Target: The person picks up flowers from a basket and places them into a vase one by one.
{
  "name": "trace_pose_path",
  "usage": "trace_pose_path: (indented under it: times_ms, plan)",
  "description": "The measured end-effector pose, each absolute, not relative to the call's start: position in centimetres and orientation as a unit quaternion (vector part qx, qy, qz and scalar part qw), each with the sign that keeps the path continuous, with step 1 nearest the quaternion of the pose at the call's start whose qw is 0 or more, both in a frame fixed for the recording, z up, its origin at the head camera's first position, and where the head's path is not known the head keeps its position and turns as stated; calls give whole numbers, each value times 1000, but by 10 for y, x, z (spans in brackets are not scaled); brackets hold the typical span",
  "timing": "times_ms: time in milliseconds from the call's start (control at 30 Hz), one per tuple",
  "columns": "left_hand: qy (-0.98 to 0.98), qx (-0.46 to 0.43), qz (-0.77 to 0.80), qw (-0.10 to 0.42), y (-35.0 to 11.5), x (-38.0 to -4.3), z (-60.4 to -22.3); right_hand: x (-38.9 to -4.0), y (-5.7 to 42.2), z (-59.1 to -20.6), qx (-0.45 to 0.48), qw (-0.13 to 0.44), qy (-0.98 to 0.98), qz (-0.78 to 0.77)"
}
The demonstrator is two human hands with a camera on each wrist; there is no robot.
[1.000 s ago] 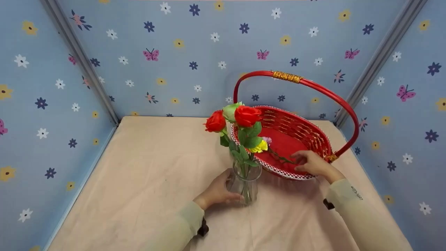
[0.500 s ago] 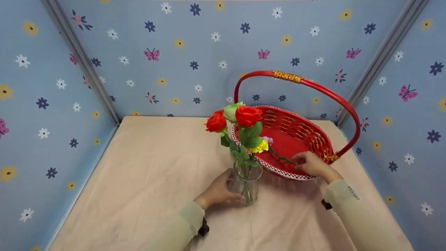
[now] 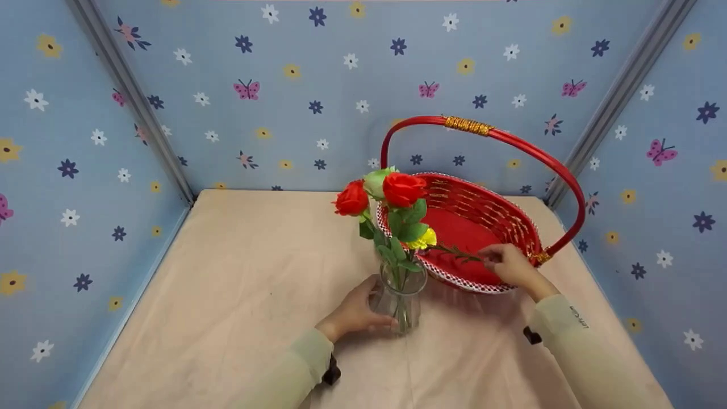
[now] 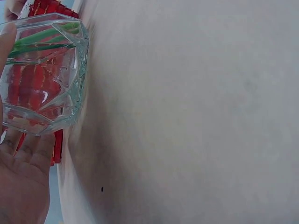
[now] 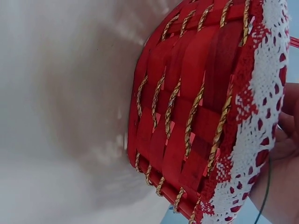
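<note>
My left hand (image 3: 356, 311) holds a clear glass vase (image 3: 413, 315) on the table, thumb and fingers around its lower body. Two red roses (image 3: 403, 189), a pale green bloom (image 3: 375, 183) and a yellow flower (image 3: 423, 239) rise above it. In the left wrist view, green stems (image 4: 42, 42) show through the faceted glass. Over the red basket (image 3: 488, 201), my right hand (image 3: 514, 268) pinches the end of a thin green flower stem (image 3: 454, 252). That stem points left, and its head is hidden behind the yellow flower. The basket wall partly hides my right hand (image 5: 287, 158) in the right wrist view.
The basket's tall handle (image 3: 537, 150), wrapped in gold, arches over its opening. White lace trims the rim (image 5: 254, 107). A beige cloth (image 3: 238, 272) covers the table, and blue patterned panels (image 3: 318, 125) enclose the back and sides.
The held stem has shifted and lies more level; its pinkish-purple flower, visible before beside the yellow one, is now out of sight. My left hand and the vase stay in place.
</note>
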State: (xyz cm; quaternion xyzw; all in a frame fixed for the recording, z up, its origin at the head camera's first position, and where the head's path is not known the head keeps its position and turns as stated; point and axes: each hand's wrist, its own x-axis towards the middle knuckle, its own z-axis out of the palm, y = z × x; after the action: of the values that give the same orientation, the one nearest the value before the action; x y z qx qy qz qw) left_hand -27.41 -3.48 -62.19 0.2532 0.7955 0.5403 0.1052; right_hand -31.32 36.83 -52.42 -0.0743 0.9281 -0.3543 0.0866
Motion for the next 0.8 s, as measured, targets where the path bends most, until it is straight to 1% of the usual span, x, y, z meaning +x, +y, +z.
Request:
trace_pose_path:
  times_ms: [200, 567, 800]
  plan:
    - [794, 250, 544, 109, -35, -273, -622, -312, 369, -524, -74, 64, 928, -360]
    - [793, 251, 544, 109, -35, -273, -622, -309, 366, -521, -45, 49, 919, -388]
    - [794, 259, 540, 104, -35, -274, -623, -306, 364, -520, -44, 13, 918, -393]
